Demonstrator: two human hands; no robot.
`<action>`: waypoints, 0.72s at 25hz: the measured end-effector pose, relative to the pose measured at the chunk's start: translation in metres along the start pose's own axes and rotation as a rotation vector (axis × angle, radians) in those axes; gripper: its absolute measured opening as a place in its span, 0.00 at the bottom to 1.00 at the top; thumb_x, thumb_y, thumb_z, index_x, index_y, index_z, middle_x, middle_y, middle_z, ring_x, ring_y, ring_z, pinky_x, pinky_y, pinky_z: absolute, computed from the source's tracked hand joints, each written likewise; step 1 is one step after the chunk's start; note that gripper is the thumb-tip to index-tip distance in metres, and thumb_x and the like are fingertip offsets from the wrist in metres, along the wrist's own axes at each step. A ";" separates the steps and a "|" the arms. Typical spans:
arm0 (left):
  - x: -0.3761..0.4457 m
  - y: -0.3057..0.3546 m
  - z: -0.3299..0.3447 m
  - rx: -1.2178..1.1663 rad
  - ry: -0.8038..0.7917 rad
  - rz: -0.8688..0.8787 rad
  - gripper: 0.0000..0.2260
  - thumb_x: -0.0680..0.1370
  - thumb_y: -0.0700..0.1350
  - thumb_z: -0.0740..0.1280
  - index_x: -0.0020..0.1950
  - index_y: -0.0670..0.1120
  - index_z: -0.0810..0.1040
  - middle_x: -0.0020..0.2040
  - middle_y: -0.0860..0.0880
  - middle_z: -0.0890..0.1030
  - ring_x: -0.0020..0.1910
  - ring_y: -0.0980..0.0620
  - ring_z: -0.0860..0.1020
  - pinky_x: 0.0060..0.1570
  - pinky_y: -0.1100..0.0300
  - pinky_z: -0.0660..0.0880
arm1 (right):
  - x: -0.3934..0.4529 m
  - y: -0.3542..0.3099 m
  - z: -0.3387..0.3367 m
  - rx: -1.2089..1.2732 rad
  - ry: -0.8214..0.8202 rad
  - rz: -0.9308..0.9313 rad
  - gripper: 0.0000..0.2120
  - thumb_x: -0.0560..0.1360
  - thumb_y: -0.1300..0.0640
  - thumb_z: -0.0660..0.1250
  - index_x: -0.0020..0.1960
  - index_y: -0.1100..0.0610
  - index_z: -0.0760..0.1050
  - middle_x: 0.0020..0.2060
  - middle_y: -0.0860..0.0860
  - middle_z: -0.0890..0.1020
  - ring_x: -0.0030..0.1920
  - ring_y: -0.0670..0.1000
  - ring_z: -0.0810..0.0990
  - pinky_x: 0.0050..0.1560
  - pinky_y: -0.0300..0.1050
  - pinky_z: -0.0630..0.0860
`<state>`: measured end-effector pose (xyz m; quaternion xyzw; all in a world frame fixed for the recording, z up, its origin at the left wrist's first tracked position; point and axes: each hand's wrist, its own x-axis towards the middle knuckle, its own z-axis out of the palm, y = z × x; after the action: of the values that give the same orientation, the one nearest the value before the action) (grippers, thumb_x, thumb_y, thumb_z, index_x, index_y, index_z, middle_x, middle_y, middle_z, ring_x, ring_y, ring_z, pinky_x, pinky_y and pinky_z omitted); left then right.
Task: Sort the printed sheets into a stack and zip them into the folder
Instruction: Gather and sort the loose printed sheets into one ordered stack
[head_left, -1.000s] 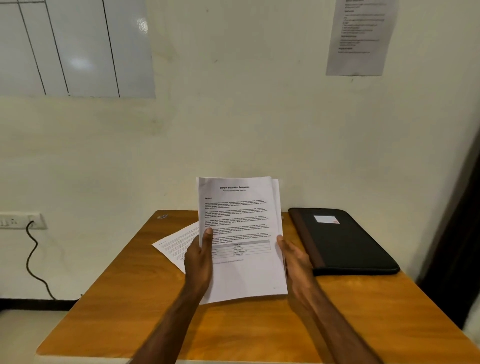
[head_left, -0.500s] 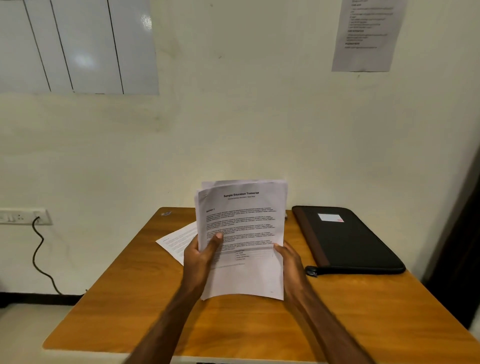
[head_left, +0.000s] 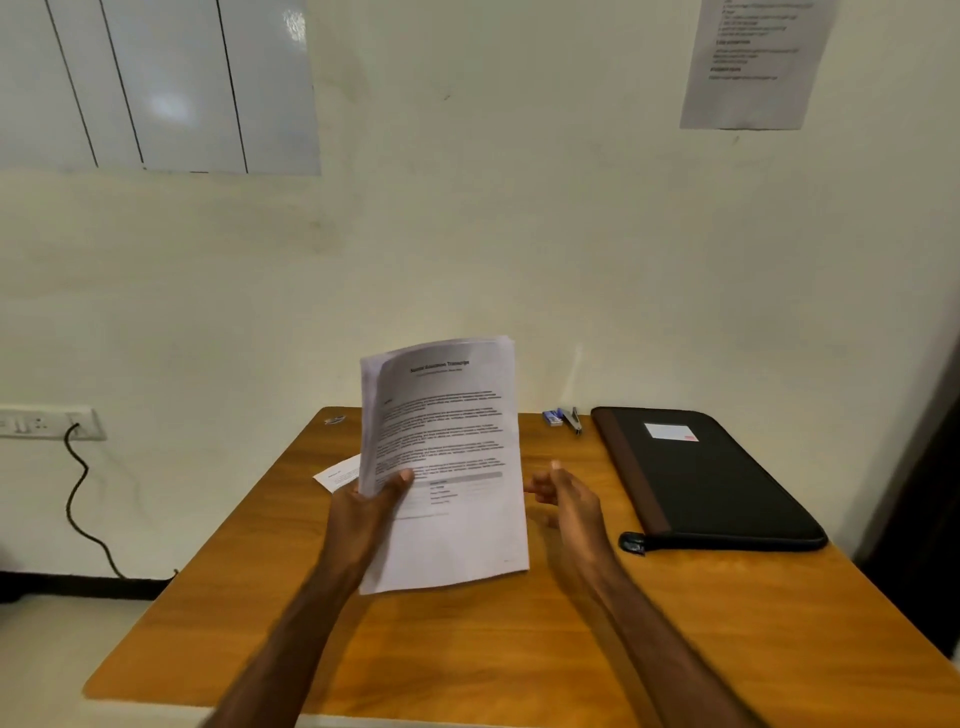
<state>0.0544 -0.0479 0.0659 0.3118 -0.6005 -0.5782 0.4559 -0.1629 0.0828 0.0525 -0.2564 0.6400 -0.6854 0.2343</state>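
Sheets of printed paper stand nearly upright above the wooden surface, gripped at their left edge by the left hand, thumb on the front page. Just beside their right edge, the right hand hangs free with loosely spread fingers, touching nothing. One loose page lies flat behind the left hand. On the right lies the black folder, zipped closed.
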 end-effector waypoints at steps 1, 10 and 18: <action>0.003 0.005 -0.013 0.025 0.014 0.011 0.07 0.79 0.44 0.73 0.55 0.47 0.79 0.42 0.54 0.89 0.42 0.53 0.88 0.35 0.63 0.83 | 0.006 0.003 0.000 -0.056 0.023 -0.040 0.15 0.84 0.46 0.61 0.52 0.53 0.83 0.49 0.49 0.86 0.54 0.52 0.83 0.52 0.47 0.80; 0.042 0.013 -0.132 0.122 0.244 -0.009 0.18 0.78 0.50 0.75 0.60 0.40 0.80 0.53 0.42 0.86 0.51 0.40 0.85 0.53 0.43 0.83 | 0.072 0.029 0.056 -0.689 -0.104 -0.074 0.22 0.76 0.37 0.71 0.60 0.51 0.79 0.58 0.49 0.81 0.56 0.50 0.80 0.50 0.46 0.79; 0.054 -0.002 -0.168 0.102 0.305 -0.066 0.14 0.77 0.48 0.76 0.58 0.42 0.82 0.49 0.46 0.89 0.46 0.44 0.88 0.43 0.52 0.84 | 0.125 0.030 0.139 -1.296 -0.218 -0.100 0.49 0.67 0.21 0.66 0.75 0.55 0.68 0.74 0.55 0.72 0.74 0.58 0.70 0.69 0.58 0.69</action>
<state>0.1862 -0.1656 0.0602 0.4381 -0.5423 -0.5076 0.5063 -0.1676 -0.1060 0.0359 -0.4429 0.8831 -0.1413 0.0640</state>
